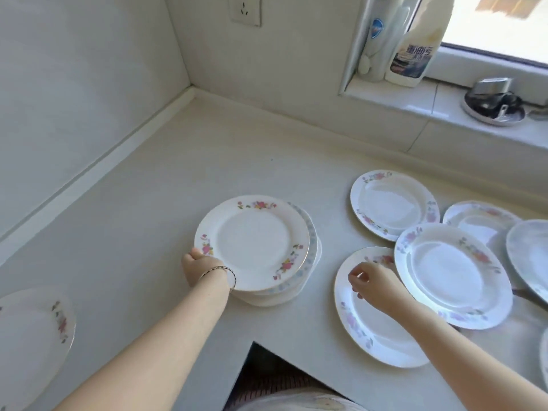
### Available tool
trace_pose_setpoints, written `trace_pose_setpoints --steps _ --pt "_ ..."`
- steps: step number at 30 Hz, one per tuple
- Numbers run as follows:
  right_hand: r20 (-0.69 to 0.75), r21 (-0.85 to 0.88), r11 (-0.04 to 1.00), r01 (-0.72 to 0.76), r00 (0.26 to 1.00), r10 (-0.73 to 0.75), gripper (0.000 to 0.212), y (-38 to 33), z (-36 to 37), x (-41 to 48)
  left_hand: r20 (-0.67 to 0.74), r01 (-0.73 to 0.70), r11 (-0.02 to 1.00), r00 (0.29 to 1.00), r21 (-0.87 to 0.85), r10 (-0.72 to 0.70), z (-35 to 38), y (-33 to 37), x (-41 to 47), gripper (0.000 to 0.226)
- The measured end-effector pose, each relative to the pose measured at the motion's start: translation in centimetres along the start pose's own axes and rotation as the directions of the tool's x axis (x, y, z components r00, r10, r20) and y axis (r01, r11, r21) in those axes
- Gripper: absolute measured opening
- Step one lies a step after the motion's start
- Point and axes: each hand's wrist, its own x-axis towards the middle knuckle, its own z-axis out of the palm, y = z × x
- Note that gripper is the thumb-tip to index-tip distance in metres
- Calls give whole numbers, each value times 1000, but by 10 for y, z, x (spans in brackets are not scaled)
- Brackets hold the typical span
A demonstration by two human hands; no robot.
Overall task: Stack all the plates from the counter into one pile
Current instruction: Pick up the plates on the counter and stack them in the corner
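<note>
Our left hand (pixel 198 264) grips the near-left rim of the top plate on the pile of white floral-rimmed ceramic plates (pixel 258 247), fingers curled under the edge and a thin bracelet at the wrist. We take the pile as our landmark; it sits near the middle of the pale counter (pixel 178 173) and looks slightly uneven, with lower plates peeking out on its right side. Our right hand (pixel 370 281), to the right of the pile, hovers loosely curled over the nearest loose white plate with pink flowers (pixel 364 327), fingertips by its far rim but not yet closed on anything we can see.

These plates are stiff, glazed and likely slick, moderately heavy and liable to chip if knocked. We judge the best hold is at the rim, fingers under and thumb on top, lowering each flat onto the pile.

Counting outward: the pile shows at least three plates, though its exact number is hidden. To its right lie the near plate, a larger one overlapping it (pixel 453 274), one farther back (pixel 391 203), another behind that (pixel 480 221), and one cut off at the frame edge (pixel 530 253), with perhaps another sliver below. One more plate (pixel 32 342) lies far to the pile's left.
</note>
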Motion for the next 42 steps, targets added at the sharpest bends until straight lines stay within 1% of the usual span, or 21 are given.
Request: trace_pose_setpoints --steps 3,6,8,10,13,15,18,21,24,27,29,31,32,33,34,36,37,38,39,40,42 --pt "-8 35 999 -31 999 31 19 13 -2 -4 32 -50 998 998 47 48 11 -5 -9 22" --pt "2 24 999 -45 999 45 13 21 -2 -4 84 -67 990 995 123 57 14 -8 -10 20" --pt "2 18 999 -48 999 48 13 24 -2 -1 122 -126 962 988 242 99 9 -9 -5 24" --pt "-1 16 999 -47 999 48 13 24 -3 2 177 -208 890 973 405 147 3 -8 0 32" --pt "2 8 999 -41 999 41 12 21 -2 5 315 -345 752 930 562 192 -9 -8 9 37" --pt "2 15 999 -35 999 35 12 19 1 6 387 -392 675 906 625 168 -14 -9 13 42" --pt "18 6 999 -32 999 32 11 19 7 7 458 -464 498 877 732 144 -20 -8 14 42" --pt "36 0 1000 -23 999 23 11 19 11 7 509 -545 350 838 762 196 -24 -4 11 39" --pt "37 0 1000 -18 999 18 11 19 13 6 577 -604 210 797 769 178 -24 0 10 44" --pt "39 3 1000 -27 999 27 11 20 14 3 599 -597 -55 791 800 125 -19 12 5 51" --pt "30 29 997 -67 997 66 11 26 13 0 632 -601 -205 760 773 151 -12 23 -3 48" --pt "-37 138 978 -157 986 164 15 38 8 -5 686 -635 -267 702 725 190 0 31 -16 46" --pt "-90 244 944 -221 964 249 19 46 3 -6 714 -660 -276 670 698 203 7 35 -23 45" --pt "-144 363 888 -281 925 351 25 55 -4 -7 747 -695 -277 631 664 207 15 37 -31 44" --pt "-192 475 815 -332 865 464 32 65 -13 -8 779 -730 -271 593 627 203 24 38 -37 42" --pt "-250 650 648 -397 694 676 49 87 -33 -9 830 -792 -249 527 557 181 42 39 -49 39" --pt "-259 682 586 -438 604 753 55 99 -43 -10 852 -818 -239 496 524 168 50 38 -56 36" --pt "-263 675 549 -492 534 803 58 111 -49 -10 867 -837 -228 471 497 160 57 36 -63 32" --pt "-263 646 531 -549 493 829 60 121 -54 -12 877 -851 -215 453 479 158 64 34 -71 27" --pt "-259 615 523 -590 475 841 61 132 -55 -12 884 -862 -199 442 466 152 69 31 -79 24" --pt "-222 609 501 -615 474 852 61 142 -53 -14 900 -881 -191 414 433 132 73 28 -92 23"
